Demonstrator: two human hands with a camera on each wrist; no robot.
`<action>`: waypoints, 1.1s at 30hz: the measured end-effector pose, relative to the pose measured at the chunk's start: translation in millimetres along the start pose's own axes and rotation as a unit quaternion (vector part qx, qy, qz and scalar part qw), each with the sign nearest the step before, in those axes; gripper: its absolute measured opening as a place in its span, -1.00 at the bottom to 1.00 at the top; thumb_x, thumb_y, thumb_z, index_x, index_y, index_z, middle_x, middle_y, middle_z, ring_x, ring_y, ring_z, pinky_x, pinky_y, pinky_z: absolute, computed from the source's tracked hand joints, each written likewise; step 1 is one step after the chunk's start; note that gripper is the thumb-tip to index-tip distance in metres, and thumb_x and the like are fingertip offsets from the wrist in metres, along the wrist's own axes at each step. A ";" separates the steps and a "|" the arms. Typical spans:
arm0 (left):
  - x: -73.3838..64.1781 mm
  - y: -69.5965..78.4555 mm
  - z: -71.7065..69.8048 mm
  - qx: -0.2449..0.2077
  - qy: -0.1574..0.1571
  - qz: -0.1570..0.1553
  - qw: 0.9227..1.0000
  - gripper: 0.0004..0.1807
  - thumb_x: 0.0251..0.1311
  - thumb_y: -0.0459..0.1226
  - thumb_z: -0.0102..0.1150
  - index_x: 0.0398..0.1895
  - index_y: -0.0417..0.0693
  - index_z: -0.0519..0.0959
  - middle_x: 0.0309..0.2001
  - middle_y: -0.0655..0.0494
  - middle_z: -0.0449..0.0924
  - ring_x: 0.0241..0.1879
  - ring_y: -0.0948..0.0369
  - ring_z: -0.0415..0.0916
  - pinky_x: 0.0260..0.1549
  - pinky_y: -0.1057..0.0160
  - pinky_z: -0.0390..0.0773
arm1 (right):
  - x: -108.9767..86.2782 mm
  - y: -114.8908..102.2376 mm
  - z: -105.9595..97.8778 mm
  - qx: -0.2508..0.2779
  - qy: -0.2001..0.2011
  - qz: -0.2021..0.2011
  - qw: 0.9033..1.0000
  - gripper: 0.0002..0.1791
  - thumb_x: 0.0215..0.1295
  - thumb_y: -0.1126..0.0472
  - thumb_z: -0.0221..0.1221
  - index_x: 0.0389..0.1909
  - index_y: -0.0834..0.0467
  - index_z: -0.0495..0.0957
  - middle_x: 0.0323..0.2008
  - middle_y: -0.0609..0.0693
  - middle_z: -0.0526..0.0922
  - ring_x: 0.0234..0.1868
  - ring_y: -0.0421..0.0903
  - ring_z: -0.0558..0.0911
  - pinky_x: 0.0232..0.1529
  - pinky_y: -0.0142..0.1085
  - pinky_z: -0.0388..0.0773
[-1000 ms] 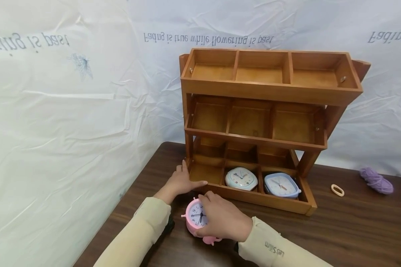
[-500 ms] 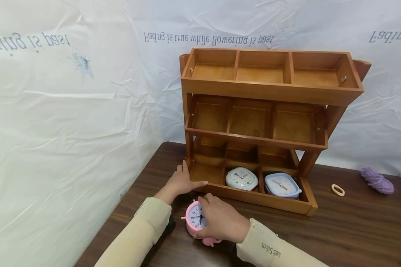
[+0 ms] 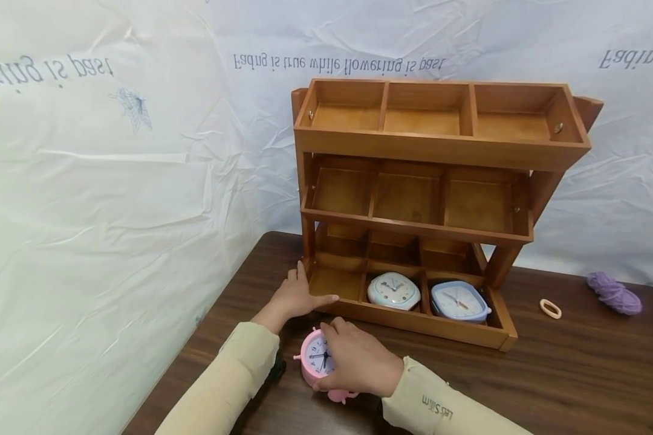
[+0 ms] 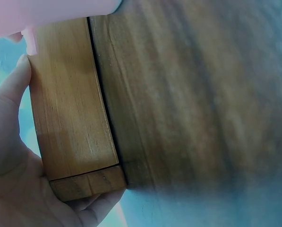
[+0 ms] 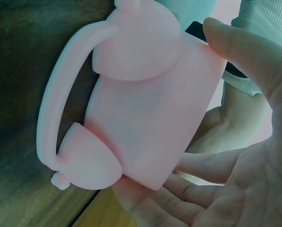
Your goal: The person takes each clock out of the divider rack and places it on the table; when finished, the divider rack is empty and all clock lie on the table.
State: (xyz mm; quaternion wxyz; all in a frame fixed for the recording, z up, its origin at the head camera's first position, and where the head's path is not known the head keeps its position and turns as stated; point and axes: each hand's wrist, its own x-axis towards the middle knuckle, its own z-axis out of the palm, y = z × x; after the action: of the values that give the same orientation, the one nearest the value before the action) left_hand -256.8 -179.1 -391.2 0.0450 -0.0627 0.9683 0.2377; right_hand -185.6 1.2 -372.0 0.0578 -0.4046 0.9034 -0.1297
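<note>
i see the right hand (image 3: 361,357) gripping a round pink plastic alarm clock (image 3: 314,357) at that hand's nine o'clock; the left hand (image 3: 291,297), at the clock's eleven, clasps a tiered brown wooden rack (image 3: 441,153).

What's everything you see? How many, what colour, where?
Table: 1, dark brown, near bottom
Wooden rack: 1, brown, on table
Pink clock: 1, pink, in front of rack
Pale clock: 1, bluish-white, rack's bottom middle compartment
Blue clock: 1, blue, rack's bottom right compartment
Ring: 1, cream, right of rack
Yarn: 1 bundle, purple, right of ring
Sheeting: count unclear, white, lettered, behind and left
Sleeves: 2, cream, near bottom
Left hand: 1, bare, at rack's lower left
Right hand: 1, bare, round pink clock
</note>
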 end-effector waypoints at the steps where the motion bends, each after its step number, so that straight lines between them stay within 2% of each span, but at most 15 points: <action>1: 0.2 -0.1 0.0 0.000 0.000 0.000 1.000 0.38 0.02 0.39 0.22 0.55 -0.38 -0.22 0.48 -0.40 -0.03 0.40 -0.26 0.14 0.26 -0.18 0.31 | -0.1 0.1 0.0 -0.001 0.001 -0.001 1.000 0.02 -0.12 -0.29 0.49 0.25 0.31 0.45 -0.05 0.04 0.51 -0.12 -0.13 0.52 -0.07 -0.23 0.57; 5: 1.3 -0.3 0.7 0.003 -0.003 -0.001 1.000 0.38 0.03 0.39 0.22 0.55 -0.36 -0.23 0.49 -0.38 -0.05 0.42 -0.25 0.12 0.28 -0.17 0.30 | -0.6 -0.3 0.2 -0.006 0.001 -0.001 1.000 0.04 -0.13 -0.29 0.49 0.27 0.31 0.44 -0.05 0.03 0.51 -0.11 -0.13 0.52 -0.06 -0.22 0.57; 11: 1.7 -0.5 1.4 0.005 -0.003 0.005 1.000 0.38 0.04 0.39 0.21 0.54 -0.38 -0.24 0.49 -0.39 -0.05 0.40 -0.27 0.15 0.25 -0.17 0.34 | -1.1 0.6 -1.2 0.000 -0.003 0.008 1.000 0.11 -0.09 -0.38 0.42 0.35 0.28 0.38 0.08 0.07 0.52 0.03 -0.06 0.54 0.02 -0.17 0.56; 21: 2.1 -2.0 -0.2 0.009 -0.002 0.013 1.000 0.36 0.07 0.37 0.21 0.53 -0.42 -0.23 0.46 -0.42 -0.02 0.36 -0.28 0.20 0.22 -0.18 0.38 | -1.8 9.7 -19.4 0.028 0.026 0.044 0.998 -0.06 0.13 -0.34 0.29 0.44 0.08 0.33 0.36 0.11 0.38 0.33 0.11 0.42 0.13 0.05 0.50; 26: 1.7 -1.9 -0.6 0.009 -0.003 0.012 1.000 0.33 0.11 0.33 0.21 0.53 -0.42 -0.23 0.46 -0.43 -0.02 0.37 -0.28 0.19 0.21 -0.18 0.38 | -0.5 19.9 -26.8 0.037 0.065 0.048 0.996 -0.11 0.22 -0.32 0.25 0.48 0.00 0.27 0.32 0.13 0.41 0.29 0.15 0.45 0.11 0.09 0.50; 31: 2.0 -1.0 0.1 0.008 -0.005 0.014 1.000 0.36 0.07 0.37 0.20 0.53 -0.44 -0.22 0.46 -0.43 -0.03 0.37 -0.29 0.19 0.22 -0.18 0.37 | 5.4 37.8 -35.1 0.026 0.115 0.088 0.989 -0.06 0.23 -0.29 0.26 0.53 -0.02 0.17 0.29 0.16 0.41 0.27 0.16 0.45 0.14 0.10 0.48; 33: 2.6 -0.9 0.2 0.007 -0.005 0.012 1.000 0.37 0.06 0.37 0.21 0.53 -0.43 -0.22 0.46 -0.43 -0.02 0.37 -0.29 0.19 0.22 -0.19 0.37 | 8.0 47.6 -38.2 0.019 0.122 0.103 0.987 -0.05 0.23 -0.29 0.25 0.54 0.00 0.15 0.31 0.19 0.40 0.28 0.19 0.43 0.16 0.13 0.45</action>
State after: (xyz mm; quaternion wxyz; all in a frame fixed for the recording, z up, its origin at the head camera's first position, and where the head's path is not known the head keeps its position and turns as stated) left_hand -259.2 -180.1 -392.1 0.0476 -0.0492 0.9704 0.2315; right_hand -233.0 32.8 -348.7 -0.0321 -0.2894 0.9380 -0.1881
